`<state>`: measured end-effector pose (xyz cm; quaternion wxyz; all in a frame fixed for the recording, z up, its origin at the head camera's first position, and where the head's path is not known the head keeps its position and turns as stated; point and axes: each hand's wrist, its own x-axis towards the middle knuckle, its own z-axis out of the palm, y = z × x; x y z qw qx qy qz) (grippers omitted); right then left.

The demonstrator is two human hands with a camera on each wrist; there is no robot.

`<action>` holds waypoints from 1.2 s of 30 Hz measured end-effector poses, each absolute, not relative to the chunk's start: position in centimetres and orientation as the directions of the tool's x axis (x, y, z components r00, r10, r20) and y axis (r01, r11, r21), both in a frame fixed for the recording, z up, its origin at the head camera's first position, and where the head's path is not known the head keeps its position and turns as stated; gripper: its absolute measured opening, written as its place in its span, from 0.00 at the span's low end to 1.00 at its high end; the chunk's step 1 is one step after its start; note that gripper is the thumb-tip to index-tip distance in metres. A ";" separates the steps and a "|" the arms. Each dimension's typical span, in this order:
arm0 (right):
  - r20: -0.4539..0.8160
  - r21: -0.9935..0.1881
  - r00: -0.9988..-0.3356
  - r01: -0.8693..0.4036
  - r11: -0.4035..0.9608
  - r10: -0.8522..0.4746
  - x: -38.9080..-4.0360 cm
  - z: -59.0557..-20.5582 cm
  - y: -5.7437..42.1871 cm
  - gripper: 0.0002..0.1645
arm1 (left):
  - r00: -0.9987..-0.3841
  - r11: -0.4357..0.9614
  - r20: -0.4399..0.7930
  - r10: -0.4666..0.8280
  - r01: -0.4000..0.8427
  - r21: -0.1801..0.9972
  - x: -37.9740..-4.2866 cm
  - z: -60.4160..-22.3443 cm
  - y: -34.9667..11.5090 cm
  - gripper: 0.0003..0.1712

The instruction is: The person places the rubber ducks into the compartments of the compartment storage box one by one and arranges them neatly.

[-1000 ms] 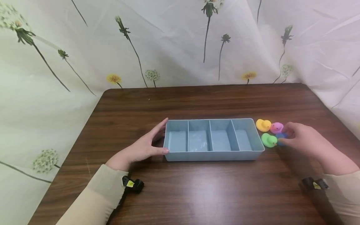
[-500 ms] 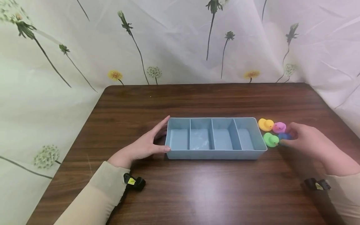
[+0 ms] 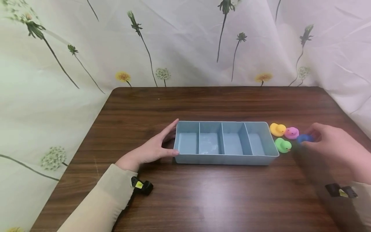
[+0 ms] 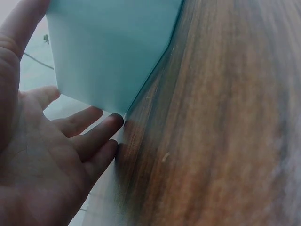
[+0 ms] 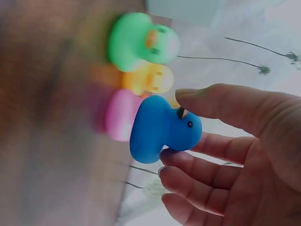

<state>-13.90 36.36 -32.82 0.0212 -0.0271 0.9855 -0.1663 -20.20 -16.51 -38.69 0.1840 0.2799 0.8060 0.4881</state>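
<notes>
A pale blue box with side-by-side compartments rests on the table. At its left end, my left hand spreads fairly straight fingers, with thumb and forefinger at the near and far corners; the left wrist view has this hand beside the end wall. My right hand pinches a blue toy duck by its head between thumb and fingers. In the head view those fingers partly cover the blue duck. To its left are a pink duck, a yellow duck and a green duck.
The yellow and green ducks sit right by the box's right end. Dark wood-grain table extends around the box. A white cloth with a dandelion print hangs behind the table. Each sleeve cuff carries a small black wrist camera.
My right hand has moved right with the blue duck, opening a gap from the pink and green ducks. The left hand stays at the box end. The head view has shifted slightly.
</notes>
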 end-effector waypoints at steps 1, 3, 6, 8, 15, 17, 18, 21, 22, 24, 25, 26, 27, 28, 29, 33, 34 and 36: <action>-0.026 -0.325 -0.998 -0.048 0.944 -0.060 -13.9 -32.4 36.4 0.22 | -0.777 0.370 -0.025 0.629 0.272 0.888 -20.2 -38.7 -16.5 0.58; 0.014 -0.307 -0.997 -0.071 0.949 -0.070 -13.8 -31.5 36.3 0.21 | -0.779 0.378 -0.028 0.626 0.273 0.885 -20.2 -38.7 -16.5 0.58; 0.049 -0.286 -0.995 -0.094 0.954 -0.083 -13.8 -30.3 35.9 0.21 | -0.777 0.378 -0.023 0.629 0.280 0.882 -20.1 -38.6 -16.5 0.58; 0.071 -0.271 -0.993 -0.115 0.956 -0.099 -13.8 -29.4 35.2 0.21 | -0.776 0.374 -0.020 0.631 0.282 0.883 -20.0 -38.4 -16.6 0.58; 0.048 -0.270 -0.990 -0.144 0.952 -0.136 -13.6 -26.5 31.9 0.18 | -0.774 0.367 -0.023 0.632 0.273 0.889 -20.0 -38.4 -16.7 0.58; 0.028 -0.283 -0.989 -0.146 0.948 -0.145 -13.5 -25.8 30.8 0.18 | -0.775 0.369 -0.027 0.632 0.269 0.890 -20.0 -38.5 -16.6 0.58; 0.017 -0.287 -0.987 -0.156 0.945 -0.158 -13.5 -25.6 30.3 0.18 | -0.776 0.370 -0.029 0.630 0.267 0.890 -20.0 -38.5 -16.6 0.58; 0.008 -0.305 -0.981 -0.187 0.934 -0.193 -13.4 -24.8 28.9 0.19 | -0.779 0.371 -0.030 0.627 0.264 0.890 -19.9 -38.5 -16.6 0.58; 0.008 -0.305 -0.978 -0.201 0.931 -0.209 -13.4 -24.6 28.5 0.19 | -0.780 0.371 -0.030 0.625 0.263 0.891 -19.9 -38.6 -16.6 0.58; 0.011 -0.298 -0.970 -0.235 0.925 -0.243 -13.5 -24.3 27.5 0.18 | -0.781 0.370 -0.031 0.623 0.260 0.892 -19.9 -38.6 -16.7 0.58; 0.017 -0.294 -0.968 -0.245 0.924 -0.252 -13.5 -24.2 27.0 0.18 | -0.782 0.370 -0.031 0.622 0.260 0.892 -19.9 -38.6 -16.7 0.58; 0.028 -0.282 -0.962 -0.268 0.921 -0.271 -13.7 -24.1 26.5 0.17 | -0.783 0.372 -0.031 0.621 0.259 0.891 -19.8 -38.6 -16.7 0.58; 0.030 -0.273 -0.957 -0.287 0.918 -0.290 -13.9 -24.0 26.0 0.17 | -0.784 0.373 -0.031 0.620 0.259 0.891 -19.8 -38.6 -16.8 0.58; 0.036 -0.264 -0.950 -0.308 0.914 -0.310 -14.1 -23.9 25.5 0.16 | -0.784 0.373 -0.031 0.619 0.260 0.891 -19.8 -38.6 -16.8 0.58; 0.038 -0.258 -0.945 -0.324 0.910 -0.325 -14.3 -23.8 24.9 0.15 | -0.784 0.374 -0.030 0.620 0.262 0.890 -19.8 -38.6 -16.8 0.58; 0.029 -0.252 -0.926 -0.371 0.894 -0.376 -14.9 -23.7 23.1 0.13 | -0.777 0.371 -0.020 0.629 0.277 0.886 -19.9 -38.7 -16.8 0.58; 0.024 -0.254 -0.924 -0.374 0.892 -0.381 -15.0 -23.7 22.6 0.13 | -0.776 0.371 -0.018 0.631 0.281 0.885 -19.9 -38.7 -16.8 0.58; 0.020 -0.261 -0.918 -0.387 0.884 -0.396 -15.2 -23.6 21.9 0.13 | -0.773 0.373 -0.016 0.634 0.287 0.882 -20.0 -38.8 -16.7 0.58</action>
